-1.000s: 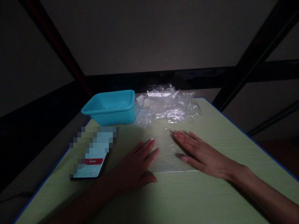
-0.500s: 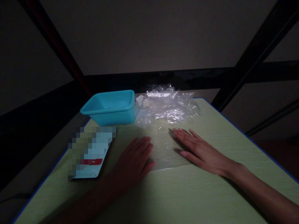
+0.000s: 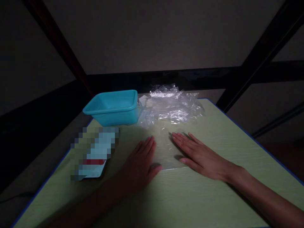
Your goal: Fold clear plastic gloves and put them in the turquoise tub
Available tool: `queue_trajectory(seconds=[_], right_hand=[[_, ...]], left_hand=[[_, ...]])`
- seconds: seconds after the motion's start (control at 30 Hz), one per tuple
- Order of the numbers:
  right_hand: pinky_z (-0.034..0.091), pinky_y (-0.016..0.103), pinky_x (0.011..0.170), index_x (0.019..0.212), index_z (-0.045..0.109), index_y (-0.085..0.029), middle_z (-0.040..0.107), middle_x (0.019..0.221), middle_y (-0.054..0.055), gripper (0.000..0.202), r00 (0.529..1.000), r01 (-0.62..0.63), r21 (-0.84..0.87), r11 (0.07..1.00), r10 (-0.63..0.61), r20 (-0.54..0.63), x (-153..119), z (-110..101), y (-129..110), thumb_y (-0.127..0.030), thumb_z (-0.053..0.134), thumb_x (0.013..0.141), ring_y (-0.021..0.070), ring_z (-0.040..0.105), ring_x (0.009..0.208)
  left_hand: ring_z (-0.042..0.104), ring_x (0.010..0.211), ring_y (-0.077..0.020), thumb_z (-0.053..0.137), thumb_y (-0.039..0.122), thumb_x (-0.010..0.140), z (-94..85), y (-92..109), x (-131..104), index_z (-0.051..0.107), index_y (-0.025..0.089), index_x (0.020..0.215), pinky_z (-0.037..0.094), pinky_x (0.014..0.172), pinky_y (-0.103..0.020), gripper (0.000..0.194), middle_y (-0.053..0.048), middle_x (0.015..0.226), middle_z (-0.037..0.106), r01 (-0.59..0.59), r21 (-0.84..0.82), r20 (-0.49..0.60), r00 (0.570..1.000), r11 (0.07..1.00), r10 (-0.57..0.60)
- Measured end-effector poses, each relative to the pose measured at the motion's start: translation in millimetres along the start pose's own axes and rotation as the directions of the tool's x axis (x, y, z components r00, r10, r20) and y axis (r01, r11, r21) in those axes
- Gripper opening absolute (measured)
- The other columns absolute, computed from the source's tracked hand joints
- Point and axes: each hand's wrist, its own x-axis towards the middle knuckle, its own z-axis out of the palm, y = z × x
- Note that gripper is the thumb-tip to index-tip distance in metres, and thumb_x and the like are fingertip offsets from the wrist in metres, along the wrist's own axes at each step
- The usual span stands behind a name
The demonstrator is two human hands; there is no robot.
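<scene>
A clear plastic bag (image 3: 167, 155) lies spread flat on the table between my two hands. My left hand (image 3: 142, 163) rests palm down on its left part, fingers stretched out and thumb apart. On the other side my right hand (image 3: 197, 153) is also palm down, with straight fingers over the bag's right part. Neither hand grips anything. Just beyond the fingertips lies a heap of crumpled clear plastic bags (image 3: 173, 107), shiny and loosely piled.
A blue plastic basin (image 3: 114, 117) stands at the table's back left. In front of it lies a phone (image 3: 98, 169), its screen partly blurred out. The light green table (image 3: 190, 199) has a blue edge, and a wall with dark beams stands behind it.
My right hand has shifted slightly left and nearer to my left hand. The left thumb has moved a little to the right. The view has tilted slightly.
</scene>
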Motion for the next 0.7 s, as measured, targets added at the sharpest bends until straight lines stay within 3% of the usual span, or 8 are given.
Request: queue_trajectory(seconds=[0.47,0.7], right_hand=[[0.018,0.050,0.110,0.144,0.015,-0.007,0.019,0.148,0.017,0.069,0.999,-0.038,-0.055,0.998,0.039,0.025,-2,9,-2,-0.051,0.028,0.092,0.0260,0.016,0.136],[0.021,0.054,0.107,0.145,0.013,-0.014,0.018,0.149,0.014,0.069,0.997,-0.073,-0.080,0.994,0.072,-0.018,-5,11,-2,-0.055,0.030,0.091,0.0293,0.012,0.136]], left_hand=[[0.015,0.137,-0.0279,0.040,0.041,0.088,-3.9,2,0,0.022,0.003,0.139,0.025,0.108,-0.048,0.066,-0.020,0.148,0.019,0.034,0.002,0.050,0.998,0.999,-0.034],[0.017,0.137,-0.0292,0.041,0.042,0.087,-4.6,3,-1,0.024,0.003,0.138,0.025,0.108,-0.048,0.066,-0.021,0.147,0.021,0.035,0.007,0.044,0.998,0.999,-0.035]])
